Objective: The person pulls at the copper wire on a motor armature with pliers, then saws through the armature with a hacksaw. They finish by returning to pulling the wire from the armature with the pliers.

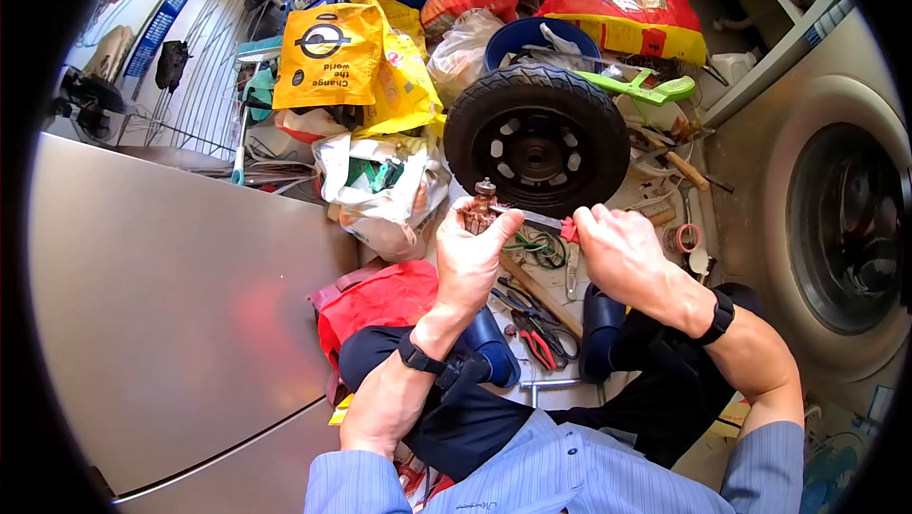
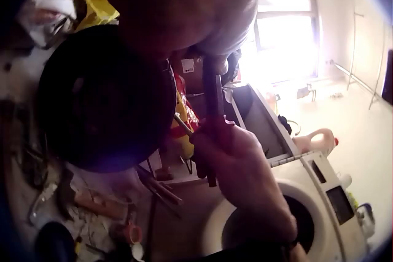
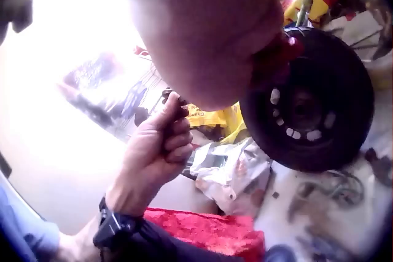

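gripping a small brown motor part (image 1: 480, 208) with curled fingers, the left hand (image 1: 470, 253) holds it up above the lap, just in front of the black wheel (image 1: 537, 139). the right hand (image 1: 622, 253) has its fingers clamped on a red-handled tool (image 1: 568, 228) whose metal shaft reaches the part. pliers (image 1: 537, 329) lie on the floor between the knees.

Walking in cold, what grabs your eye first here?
The two hands meeting mid-picture: the left hand grips a small brownish metal part, and the right hand holds a red-handled tool against it. Just behind them lies a black wheel, with a bright yellow bag in the clutter beyond.
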A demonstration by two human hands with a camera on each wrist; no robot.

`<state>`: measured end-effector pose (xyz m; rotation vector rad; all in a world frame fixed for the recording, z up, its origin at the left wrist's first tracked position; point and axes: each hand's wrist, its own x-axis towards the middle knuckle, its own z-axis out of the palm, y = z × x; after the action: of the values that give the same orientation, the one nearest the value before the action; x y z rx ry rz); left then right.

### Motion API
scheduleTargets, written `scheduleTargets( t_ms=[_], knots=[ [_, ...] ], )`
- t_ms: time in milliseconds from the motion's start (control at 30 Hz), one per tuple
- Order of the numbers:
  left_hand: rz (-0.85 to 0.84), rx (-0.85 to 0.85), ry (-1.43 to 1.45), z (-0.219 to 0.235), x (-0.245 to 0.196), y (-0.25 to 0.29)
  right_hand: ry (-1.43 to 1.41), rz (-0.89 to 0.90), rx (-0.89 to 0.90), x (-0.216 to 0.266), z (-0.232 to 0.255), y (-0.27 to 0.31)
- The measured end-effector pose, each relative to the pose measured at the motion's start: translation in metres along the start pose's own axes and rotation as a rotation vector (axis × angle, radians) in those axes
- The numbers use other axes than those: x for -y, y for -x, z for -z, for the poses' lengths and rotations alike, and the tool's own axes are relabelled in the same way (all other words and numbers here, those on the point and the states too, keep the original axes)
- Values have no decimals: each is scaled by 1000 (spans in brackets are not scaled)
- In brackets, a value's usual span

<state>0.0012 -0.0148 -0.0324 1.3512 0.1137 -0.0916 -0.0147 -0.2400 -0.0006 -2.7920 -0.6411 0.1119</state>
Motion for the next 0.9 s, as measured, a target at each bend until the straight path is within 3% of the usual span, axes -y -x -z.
scheduleTargets(
  t_ms=[133,267,300,467,567,633,800,900],
  knots=[
    [-28,-41,-40,0,3,1,-235,-24,148,3,0,1],
    [138,78,104,16,7,-1,-294,-40,223,3,3,1],
    [202,131,164,19,8,-1,-293,-55,203,0,-1,2],
    [187,122,204,14,10,-2,-194,-83,146,-7,-2,3],
    [185,124,205,7,5,-3,-77,-13,27,-8,-2,4],
    [168,131,186,5,5,-2,166,27,-135,-5,-2,3],
    [142,106,97,-5,-1,-3,223,25,-127,-6,0,2],
    [133,137,82,-2,5,-4,120,10,-108,-8,0,5]
  ],
)
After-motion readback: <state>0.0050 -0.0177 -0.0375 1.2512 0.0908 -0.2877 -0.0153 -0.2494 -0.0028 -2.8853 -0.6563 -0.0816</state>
